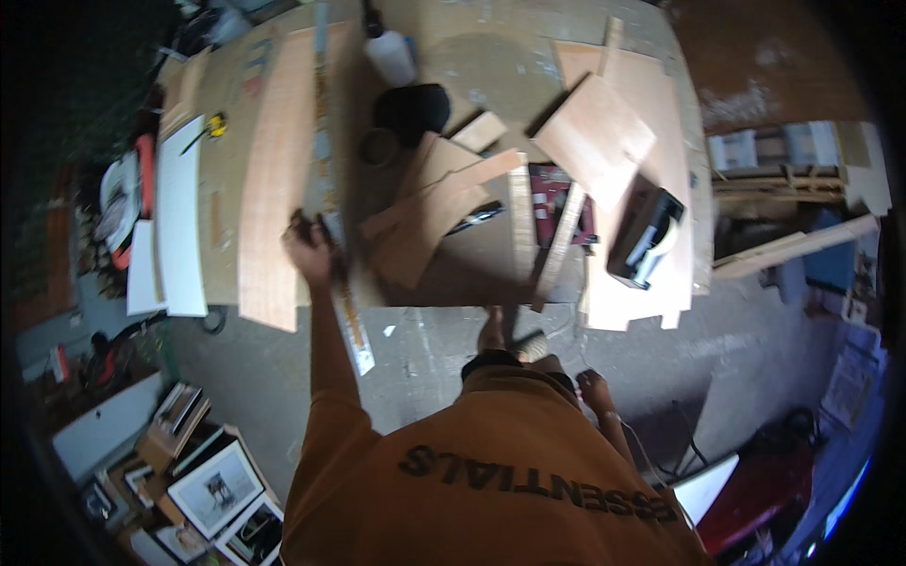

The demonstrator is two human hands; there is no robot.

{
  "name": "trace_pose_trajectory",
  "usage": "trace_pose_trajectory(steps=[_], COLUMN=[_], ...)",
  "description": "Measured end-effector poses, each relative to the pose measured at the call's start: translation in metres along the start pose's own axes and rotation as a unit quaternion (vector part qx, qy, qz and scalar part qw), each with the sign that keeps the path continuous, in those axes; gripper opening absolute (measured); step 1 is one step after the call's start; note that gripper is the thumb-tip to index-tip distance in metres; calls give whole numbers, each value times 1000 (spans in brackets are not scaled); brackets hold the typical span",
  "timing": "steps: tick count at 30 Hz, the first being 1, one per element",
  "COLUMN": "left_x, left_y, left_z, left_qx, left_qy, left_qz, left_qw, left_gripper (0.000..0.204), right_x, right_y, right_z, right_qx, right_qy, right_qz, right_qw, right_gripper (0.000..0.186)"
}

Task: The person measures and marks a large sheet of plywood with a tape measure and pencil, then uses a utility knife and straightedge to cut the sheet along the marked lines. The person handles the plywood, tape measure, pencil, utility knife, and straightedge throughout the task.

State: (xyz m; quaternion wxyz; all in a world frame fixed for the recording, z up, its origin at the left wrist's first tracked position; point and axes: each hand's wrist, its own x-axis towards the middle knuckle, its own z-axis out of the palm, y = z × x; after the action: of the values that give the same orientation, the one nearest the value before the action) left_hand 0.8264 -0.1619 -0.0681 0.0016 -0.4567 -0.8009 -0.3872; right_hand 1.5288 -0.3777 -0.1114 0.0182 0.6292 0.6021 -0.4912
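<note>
My left hand (310, 253) is on the table's left side, between a long pale wood plank (276, 189) and a long narrow metal straightedge (349, 316) that juts past the near edge. Its fingers look closed around a small dark thing, too blurred to name. Low beside my body, away from the table, hangs my right hand (593, 389). Its fingers are curled in and nothing shows in them. Right of the straightedge, thin wood offcuts (444, 203) lie in an overlapping pile.
A black tape dispenser (651, 236) and a square wood piece (596, 137) lie on a larger sheet at right. Farther back stands a white bottle (390, 57). White strips (179, 226) and a yellow tape measure (217, 124) are at left. Framed pictures (215, 491) lean at lower left.
</note>
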Motion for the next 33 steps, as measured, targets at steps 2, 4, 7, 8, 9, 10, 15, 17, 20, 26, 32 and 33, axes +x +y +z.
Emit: trace_pose_trajectory(steps=[2, 4, 7, 8, 9, 10, 15, 17, 20, 26, 32, 33], left_x=[-9, -26, -59, -73, -85, -97, -136, -141, -139, -67, 131, 164], left_y=[11, 20, 25, 25, 23, 21, 17, 16, 12, -21, -113, -132], left_z=[-3, -13, -37, -46, -57, -69, -127, -148, -158, -123, -70, -59], left_qx=[-2, 23, 54, 59, 67, 76, 91, 94, 41, -27, -40, -26], left_qy=[14, 48, 35, 46, 45, 52, 103, 106, 114, 118, 111, 101], left_qz=[31, 36, -82, -95, -101, -97, -75, -71, -145, -214, -130, -120], left_qw=[999, 998, 995, 993, 992, 991, 988, 987, 982, 969, 984, 987], left_gripper=[41, 40, 41, 40, 39, 39, 40, 40, 38, 41, 58, 61], right_x=[14, 21, 36, 40, 44, 50, 82, 86, 74, 48, 20, 15], right_y=[-24, -49, -76, -80, -81, -80, -43, -23, -1, 1, -71, -88], right_z=[-13, -28, -43, -46, -47, -47, -31, -22, -14, -13, 12, 18], right_qx=[27, 85, -20, -56, -53, -54, -96, -106, -164, -6, -2, 11], right_qy=[-20, -81, -100, -77, -88, -102, -188, -176, -190, -231, -131, -126], right_qz=[55, 106, 67, -25, -39, -56, 12, 7, 86, 123, 140, 183], right_qw=[998, 987, 993, 995, 994, 992, 977, 979, 964, 965, 981, 975], right_gripper=[26, 31, 36, 40, 40, 41, 41, 39, 42, 26, 27, 26])
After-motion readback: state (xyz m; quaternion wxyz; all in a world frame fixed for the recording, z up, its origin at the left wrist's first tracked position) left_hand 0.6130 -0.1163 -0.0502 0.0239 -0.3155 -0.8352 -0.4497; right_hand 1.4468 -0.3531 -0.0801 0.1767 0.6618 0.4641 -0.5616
